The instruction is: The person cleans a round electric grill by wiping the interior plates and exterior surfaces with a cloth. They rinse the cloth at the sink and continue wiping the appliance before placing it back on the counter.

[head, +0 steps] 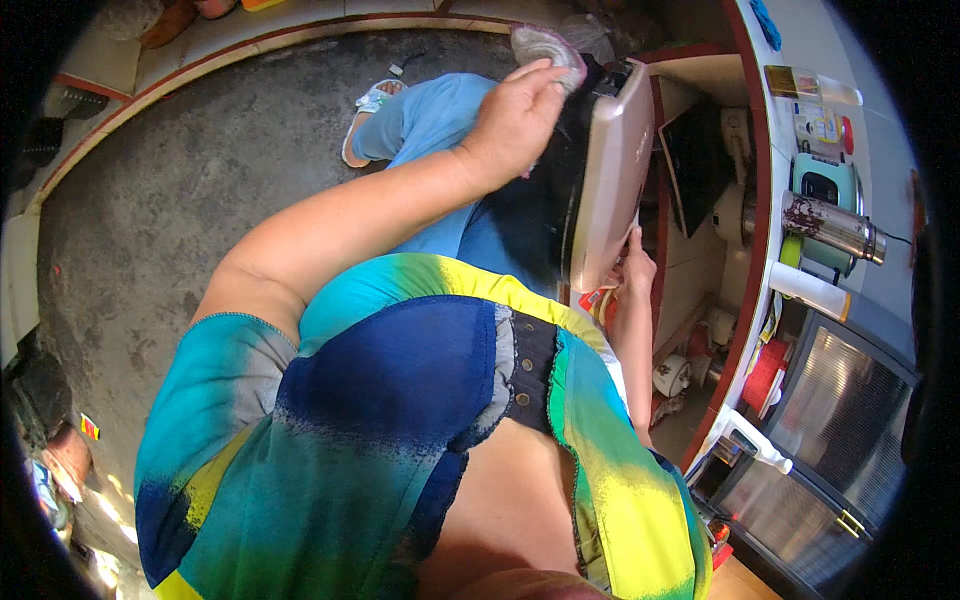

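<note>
In my left hand (517,124) is a bunched pale cloth (544,51) with a pinkish edge, pinched between thumb and fingers. The cloth is up by the far end of a pink-shelled electric appliance (611,172), which looks like an electric griddle. It stands tilted on edge before my body, its glossy pink shell turned right and a dark side turned left. My right hand (636,262) grips its near lower edge from the right; some of those fingers are hidden behind the shell. Below them, part of a red and orange item (598,301) shows.
Along the right runs a white counter (784,139) with a steel thermos (829,225), a mint-green appliance (825,176), a red-lidded jar (821,124) and a ribbed-glass cabinet (847,397). Shelves below hold a dark panel (697,161) and a white pot (671,375). Concrete floor (150,210) spreads left.
</note>
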The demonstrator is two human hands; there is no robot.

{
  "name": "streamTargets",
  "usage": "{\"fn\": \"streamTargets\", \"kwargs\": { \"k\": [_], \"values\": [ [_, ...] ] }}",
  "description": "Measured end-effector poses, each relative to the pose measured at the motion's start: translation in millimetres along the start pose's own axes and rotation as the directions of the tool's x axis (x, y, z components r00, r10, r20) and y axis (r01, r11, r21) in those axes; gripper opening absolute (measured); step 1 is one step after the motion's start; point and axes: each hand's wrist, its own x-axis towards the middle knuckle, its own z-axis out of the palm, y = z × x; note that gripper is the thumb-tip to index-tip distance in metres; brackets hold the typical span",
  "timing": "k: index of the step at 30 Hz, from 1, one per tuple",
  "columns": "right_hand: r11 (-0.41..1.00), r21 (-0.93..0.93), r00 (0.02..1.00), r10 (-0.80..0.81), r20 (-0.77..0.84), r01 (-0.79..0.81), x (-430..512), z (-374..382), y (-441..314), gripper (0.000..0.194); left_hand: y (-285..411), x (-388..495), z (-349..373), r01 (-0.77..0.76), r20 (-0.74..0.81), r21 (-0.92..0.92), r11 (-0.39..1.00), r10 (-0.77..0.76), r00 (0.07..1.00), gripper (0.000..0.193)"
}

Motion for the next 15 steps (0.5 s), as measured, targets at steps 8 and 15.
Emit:
{"fn": "streamTargets", "kwargs": {
  "k": [8,15],
  "values": [
    [0.979,0.202,0.995,-0.017,0.099,-0.004,-88,-22,-57,0.044,8,11,-65,0.389,0.01,-0.321,0.863,-0.408,0.913,0.036],
    [0.974,0.222,0.992,0.007,0.125,-0.035,-83,-10,-76,0.042,5,10,-93,0.341,0.019,0.051,0.939,-0.342,0.939,0.032]
  ]
}}
